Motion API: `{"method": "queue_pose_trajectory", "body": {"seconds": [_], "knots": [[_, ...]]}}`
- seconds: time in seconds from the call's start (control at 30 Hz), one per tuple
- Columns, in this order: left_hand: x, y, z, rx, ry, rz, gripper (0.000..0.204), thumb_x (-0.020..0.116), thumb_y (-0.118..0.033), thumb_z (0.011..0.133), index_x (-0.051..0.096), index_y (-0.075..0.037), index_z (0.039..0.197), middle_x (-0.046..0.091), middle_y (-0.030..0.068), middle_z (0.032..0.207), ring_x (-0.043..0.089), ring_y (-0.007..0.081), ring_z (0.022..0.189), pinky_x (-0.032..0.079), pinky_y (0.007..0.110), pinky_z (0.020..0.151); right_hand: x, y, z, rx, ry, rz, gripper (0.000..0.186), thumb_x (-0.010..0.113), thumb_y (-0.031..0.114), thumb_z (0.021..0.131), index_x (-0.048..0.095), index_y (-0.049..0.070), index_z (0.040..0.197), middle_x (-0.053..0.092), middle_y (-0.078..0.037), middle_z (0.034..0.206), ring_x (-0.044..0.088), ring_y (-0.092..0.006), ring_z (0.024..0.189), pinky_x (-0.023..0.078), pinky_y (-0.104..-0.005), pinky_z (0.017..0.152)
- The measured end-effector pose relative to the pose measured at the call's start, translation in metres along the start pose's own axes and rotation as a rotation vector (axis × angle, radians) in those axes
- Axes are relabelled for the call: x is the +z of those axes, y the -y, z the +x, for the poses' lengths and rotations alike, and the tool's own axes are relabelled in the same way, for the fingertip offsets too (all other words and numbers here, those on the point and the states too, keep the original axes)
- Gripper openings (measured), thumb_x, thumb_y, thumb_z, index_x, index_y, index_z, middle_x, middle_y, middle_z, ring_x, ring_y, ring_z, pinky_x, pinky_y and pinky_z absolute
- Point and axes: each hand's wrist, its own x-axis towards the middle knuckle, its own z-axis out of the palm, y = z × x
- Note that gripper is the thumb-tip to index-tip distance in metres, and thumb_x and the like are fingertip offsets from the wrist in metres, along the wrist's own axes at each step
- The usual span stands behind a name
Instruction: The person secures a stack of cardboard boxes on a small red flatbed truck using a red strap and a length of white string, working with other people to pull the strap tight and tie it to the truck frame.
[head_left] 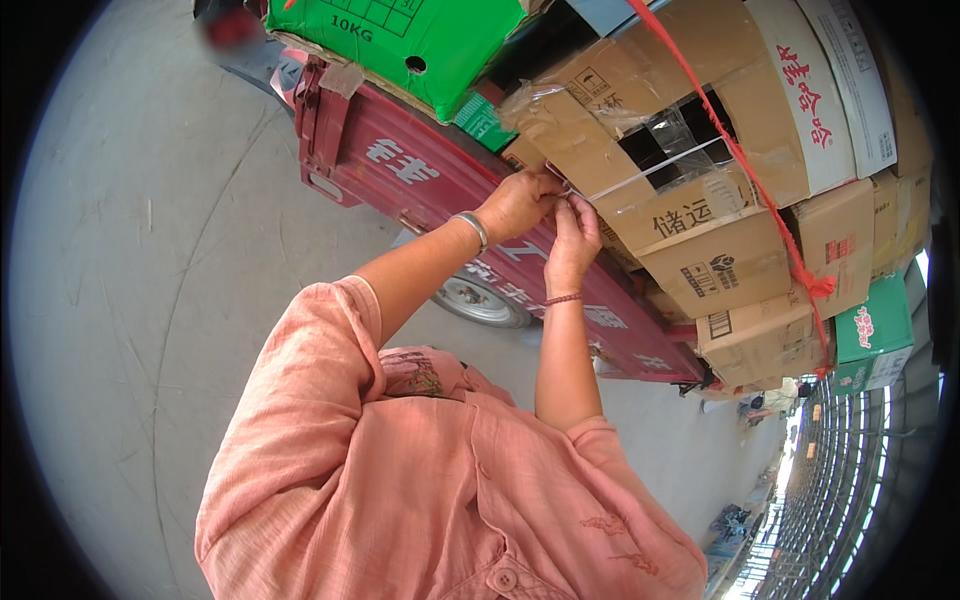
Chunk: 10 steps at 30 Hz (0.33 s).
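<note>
Against stacked cartons [700, 260] (taped shut) — hands [550, 215] pinching white strap [650, 170]

Background: red cart side panel [420, 175], its wheel [480, 297], green box [420, 35] on top, red rope [745, 165] across stacked cartons, grey concrete floor [140, 280].

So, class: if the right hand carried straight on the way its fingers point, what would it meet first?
The right hand points up at the white cord it is pinching. Just beyond lies the stacked brown cardboard box, probably first, though depth is hard to judge.
</note>
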Motion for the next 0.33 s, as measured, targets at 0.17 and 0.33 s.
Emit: {"method": "queue_pose_trajectory", "body": {"seconds": [0.17, 0.33], "knots": [[0.004, 0.001, 0.001, -0.024, -0.012, 0.011, 0.021, 0.065, -0.002, 0.078, 0.069, -0.003, 0.098, 0.064, 0.0136, 0.107, 0.061, 0.029, 0.102, 0.049, 0.034, 0.087, -0.008, -0.022, 0.013, -0.209, -0.09, -0.33, 0.013, 0.063, 0.007, 0.089, 0.066, -0.003, 0.097, 0.066, -0.004, 0.09, 0.06, -0.0105, 0.081, 0.051, -0.0259, 0.074], [0.006, 0.004, 0.001, -0.035, -0.031, 0.049, 0.02, 0.065, -0.002, 0.078, 0.069, -0.003, 0.098, 0.064, 0.0141, 0.111, 0.061, 0.0284, 0.103, 0.048, 0.033, 0.088, -0.003, -0.015, 0.011, -0.243, -0.13, -0.522, 0.014, 0.064, 0.01, 0.089, 0.066, -0.003, 0.096, 0.067, -0.005, 0.086, 0.06, -0.0088, 0.08, 0.051, -0.0244, 0.073]]}}
